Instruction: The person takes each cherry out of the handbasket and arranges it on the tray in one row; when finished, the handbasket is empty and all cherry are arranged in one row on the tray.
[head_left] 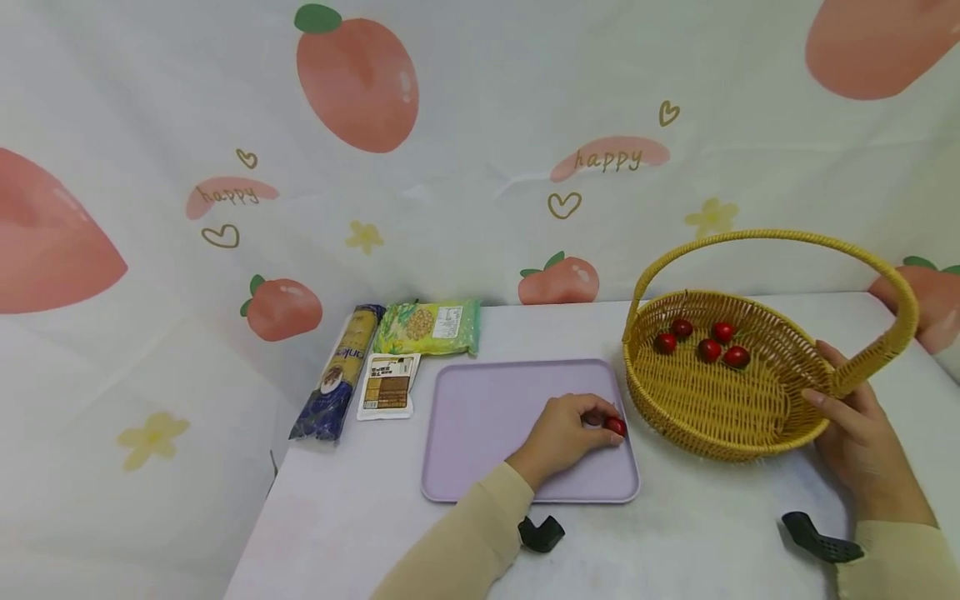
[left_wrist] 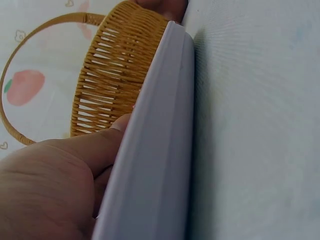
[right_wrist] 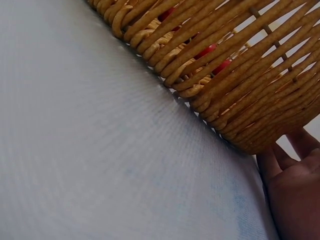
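Cherry-like fruit (head_left: 615, 427), right of frame centre, is pinched by the left hand (head_left: 566, 433) over the lilac tray (head_left: 480, 417) — the right hand (head_left: 861, 437) grips the wicker basket (head_left: 654, 415), likely steadying it.

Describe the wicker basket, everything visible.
The basket is yellow-brown, round and shallow, with an open weave that looks like wicker or rattan, gaps showing in its wall. One tall, wrapped handle arches over it. It stands upright on the white tabletop, to the right of the lilac tray. Five glossy red fruits lie inside, toward the far side. The right hand grips its right side near the handle's foot.
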